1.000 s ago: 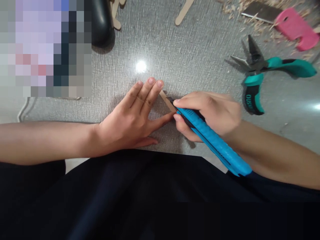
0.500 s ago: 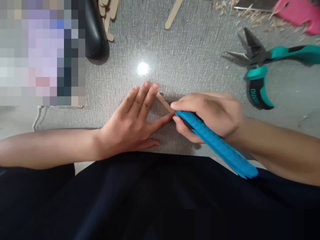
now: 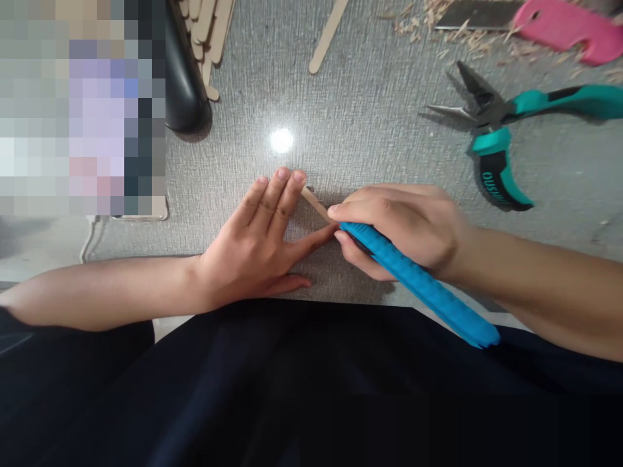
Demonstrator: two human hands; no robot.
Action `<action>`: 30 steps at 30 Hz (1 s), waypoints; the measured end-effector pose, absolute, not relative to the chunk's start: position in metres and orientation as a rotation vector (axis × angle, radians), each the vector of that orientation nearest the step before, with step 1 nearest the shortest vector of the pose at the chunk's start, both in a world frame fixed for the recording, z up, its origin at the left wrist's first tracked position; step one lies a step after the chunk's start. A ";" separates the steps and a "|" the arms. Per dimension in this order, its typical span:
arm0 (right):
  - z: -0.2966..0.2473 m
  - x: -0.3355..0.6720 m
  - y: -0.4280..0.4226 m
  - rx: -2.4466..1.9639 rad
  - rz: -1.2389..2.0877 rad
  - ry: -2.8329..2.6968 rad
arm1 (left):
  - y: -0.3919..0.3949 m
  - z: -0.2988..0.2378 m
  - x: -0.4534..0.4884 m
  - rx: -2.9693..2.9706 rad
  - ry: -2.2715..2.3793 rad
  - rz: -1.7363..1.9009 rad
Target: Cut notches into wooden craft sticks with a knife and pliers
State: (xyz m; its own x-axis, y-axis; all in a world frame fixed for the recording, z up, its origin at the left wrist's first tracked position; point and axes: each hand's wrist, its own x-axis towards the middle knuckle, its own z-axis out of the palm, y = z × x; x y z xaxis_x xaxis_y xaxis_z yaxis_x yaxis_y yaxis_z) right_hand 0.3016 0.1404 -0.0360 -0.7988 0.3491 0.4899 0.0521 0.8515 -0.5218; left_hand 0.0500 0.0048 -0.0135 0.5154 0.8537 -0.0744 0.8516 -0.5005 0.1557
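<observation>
The right hand (image 3: 406, 224) gripped a blue cutter (image 3: 423, 284), its front end at a wooden stick (image 3: 316, 203) on the table (image 3: 389, 130). The left hand (image 3: 253, 237) lay spread out, fingers touching the stick.

We see a narrow, pale wooden stick (image 3: 317, 204) slanting across the desk (image 3: 370, 130), its ends partly hidden. At its near end we find a blue cutter (image 3: 419, 279) with a ribbed body, angled toward the lower right; we cannot make out its blade.
</observation>
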 end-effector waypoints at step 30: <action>-0.032 0.308 0.152 -0.535 1.039 -2.531 | -0.003 -0.026 0.039 2.755 1.499 0.338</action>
